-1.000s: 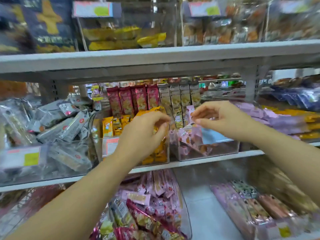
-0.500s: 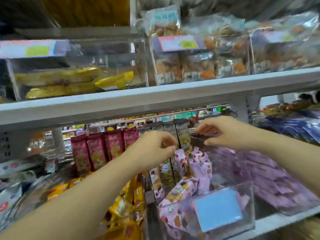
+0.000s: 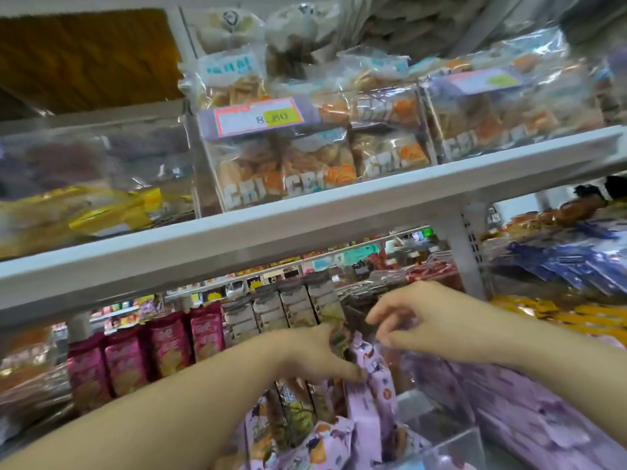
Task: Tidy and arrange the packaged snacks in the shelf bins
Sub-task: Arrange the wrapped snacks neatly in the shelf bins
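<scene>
My left hand (image 3: pixel 312 354) reaches into the middle shelf bin and grips the top of an olive-brown snack pack (image 3: pixel 339 337), its thumb against a lilac printed pack (image 3: pixel 369 395). My right hand (image 3: pixel 437 322) hovers just right of it with fingers spread and loosely bent, and I see nothing held between them. More lilac packs fill the clear plastic bin (image 3: pixel 441 446) below both hands. A row of grey-brown upright packs (image 3: pixel 298 307) stands behind my left hand.
Magenta packs (image 3: pixel 163 351) stand upright to the left. Flat purple packs (image 3: pixel 526 418) lie to the right, with yellow and blue ones beyond. The white upper shelf edge (image 3: pixel 305 215) runs just above my hands, carrying clear bins of biscuits with a price label (image 3: pixel 258 117).
The view has moved closer and tilted up. My right hand has let go of the dark pack it pinched and spread its fingers. My left hand has gone down onto the packs.
</scene>
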Tool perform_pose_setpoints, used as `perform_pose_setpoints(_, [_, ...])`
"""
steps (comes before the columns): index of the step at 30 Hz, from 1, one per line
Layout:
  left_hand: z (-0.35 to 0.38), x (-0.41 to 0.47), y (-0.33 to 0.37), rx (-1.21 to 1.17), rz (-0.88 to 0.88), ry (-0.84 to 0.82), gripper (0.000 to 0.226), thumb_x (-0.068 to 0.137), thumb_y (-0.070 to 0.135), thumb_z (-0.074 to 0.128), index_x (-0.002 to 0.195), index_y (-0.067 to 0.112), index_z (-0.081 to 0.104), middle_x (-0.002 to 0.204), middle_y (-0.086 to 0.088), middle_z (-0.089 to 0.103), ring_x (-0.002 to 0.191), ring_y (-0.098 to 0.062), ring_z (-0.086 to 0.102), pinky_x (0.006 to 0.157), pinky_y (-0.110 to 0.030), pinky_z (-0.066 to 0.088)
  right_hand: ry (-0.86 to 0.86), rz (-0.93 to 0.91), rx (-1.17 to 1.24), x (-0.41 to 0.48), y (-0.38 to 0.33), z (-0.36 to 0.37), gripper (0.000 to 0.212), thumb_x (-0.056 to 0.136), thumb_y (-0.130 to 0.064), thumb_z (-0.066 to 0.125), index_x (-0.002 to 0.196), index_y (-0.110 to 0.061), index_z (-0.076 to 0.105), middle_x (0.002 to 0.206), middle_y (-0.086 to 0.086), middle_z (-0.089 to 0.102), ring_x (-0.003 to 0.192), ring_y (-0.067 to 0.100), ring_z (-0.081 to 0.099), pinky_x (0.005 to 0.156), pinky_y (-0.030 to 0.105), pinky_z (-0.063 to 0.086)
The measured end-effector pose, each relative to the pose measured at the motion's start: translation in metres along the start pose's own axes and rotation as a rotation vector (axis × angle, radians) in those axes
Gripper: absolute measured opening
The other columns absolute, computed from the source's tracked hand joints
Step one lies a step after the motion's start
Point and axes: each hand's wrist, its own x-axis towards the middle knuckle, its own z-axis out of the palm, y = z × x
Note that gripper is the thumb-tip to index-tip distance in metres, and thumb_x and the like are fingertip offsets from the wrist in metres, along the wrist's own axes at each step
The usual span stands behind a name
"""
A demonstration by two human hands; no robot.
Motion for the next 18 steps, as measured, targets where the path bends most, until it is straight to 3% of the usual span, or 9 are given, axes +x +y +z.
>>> perform_pose_setpoints(2, [0.004,0.004,0.001,-0.011,-0.080,0.000,0.106,0.080,0.050,0.070,0.152,0.028,-0.005,0.160,-0.005,0.002,0.119,-0.025,0.050,0.080,-0.030,0.057,0.002,0.000,0.038,-0.002,0.001,0.000,0.026,0.088,-0.012,0.056,0.108,-0.023,0.068,0.090,-0.002,0.072,0.086,0.020,0.068,0.083,0.040,0.054])
perform_pose_setpoints(5, [0.009,0.013,-0.001,0.033,-0.150,0.090,0.117,0.076,0.055,0.072,0.151,0.023,-0.012,0.160,-0.009,-0.005,0.140,-0.034,0.026,0.100,-0.041,0.047,0.015,0.001,0.084,-0.003,0.003,0.001,0.024,0.088,-0.014,0.056,0.102,-0.028,0.068,0.087,-0.001,0.073,0.084,0.022,0.069,0.083,0.043,0.054])
perform_pose_setpoints(9, [0.015,0.017,0.003,-0.315,-0.117,0.079,0.112,0.074,0.031,0.081,0.151,0.019,0.001,0.154,-0.010,0.018,0.124,-0.030,0.043,0.082,-0.040,0.058,0.017,0.020,0.100,-0.003,0.001,0.001,0.021,0.088,-0.015,0.060,0.101,-0.027,0.069,0.085,-0.007,0.073,0.078,0.006,0.068,0.082,0.033,0.055])
perform_pose_setpoints(12, [0.024,0.017,0.009,-0.381,-0.059,0.072,0.105,0.074,0.024,0.082,0.151,0.021,0.010,0.150,-0.006,0.026,0.119,-0.025,0.045,0.068,-0.033,0.060,0.011,0.032,0.099,-0.003,-0.001,0.001,0.023,0.088,-0.012,0.058,0.103,-0.024,0.070,0.083,-0.007,0.074,0.076,0.003,0.068,0.082,0.032,0.055])
perform_pose_setpoints(14, [0.027,0.020,0.010,-0.403,-0.046,0.056,0.101,0.076,0.021,0.081,0.149,0.022,0.012,0.150,-0.006,0.025,0.125,-0.026,0.042,0.069,-0.036,0.059,0.003,0.041,0.110,-0.004,-0.002,0.001,0.024,0.088,-0.010,0.057,0.103,-0.022,0.070,0.081,-0.009,0.074,0.075,0.000,0.068,0.082,0.031,0.055])
perform_pose_setpoints(18, [0.024,0.020,0.011,-0.398,-0.095,-0.065,0.080,0.081,0.017,0.075,0.143,0.018,0.026,0.148,-0.007,0.035,0.134,-0.028,0.036,0.084,-0.040,0.056,-0.005,0.044,0.117,-0.006,-0.004,0.000,0.024,0.088,-0.009,0.056,0.102,-0.023,0.070,0.080,-0.009,0.074,0.077,0.004,0.068,0.083,0.033,0.055])
